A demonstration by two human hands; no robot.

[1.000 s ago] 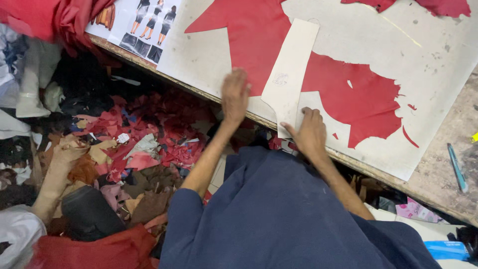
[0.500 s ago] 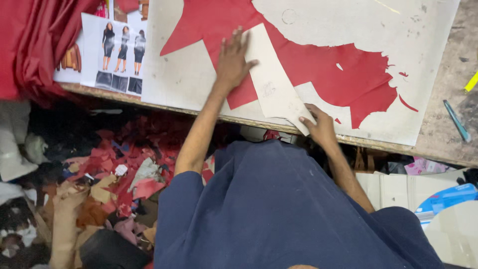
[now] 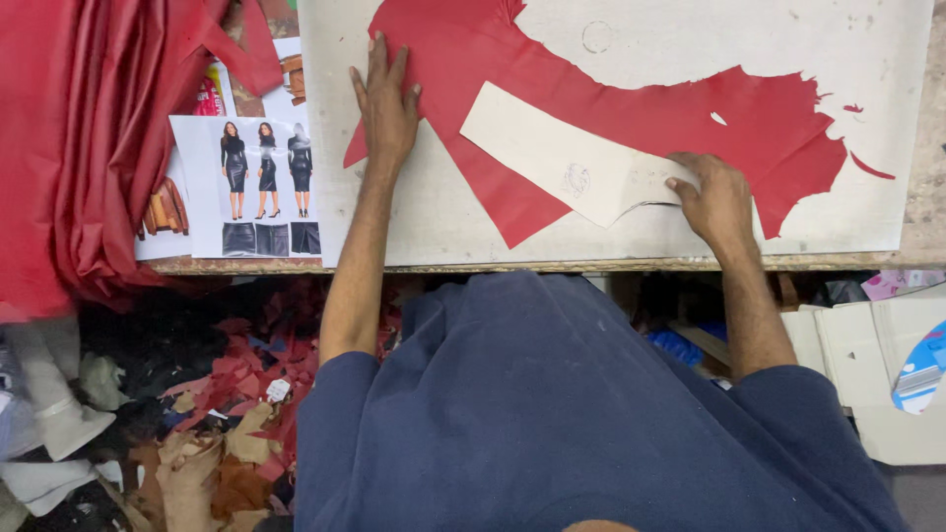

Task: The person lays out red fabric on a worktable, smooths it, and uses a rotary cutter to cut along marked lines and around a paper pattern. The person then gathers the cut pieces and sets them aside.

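Left hand (image 3: pixel 386 106) was laid flat, grip spread wide, on red leather (image 3: pixel 631 108) on the worktop (image 3: pixel 434 222). Cream pattern piece (image 3: pixel 562 163) atop it was pressed by right hand (image 3: pixel 717 197), fingers curled.

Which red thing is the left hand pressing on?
The flat red leather piece on the white board, under the left hand; the bunched red fabric lies untouched.

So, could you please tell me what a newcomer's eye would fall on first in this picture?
First, the big red leather piece spread over the pale cutting board, with a cream paper pattern lying on it. The left hand presses flat on the leather's left part, while the right hand pins the pattern's right end. Next, bunched red fabric at far left and a heap of leather scraps on the floor below.
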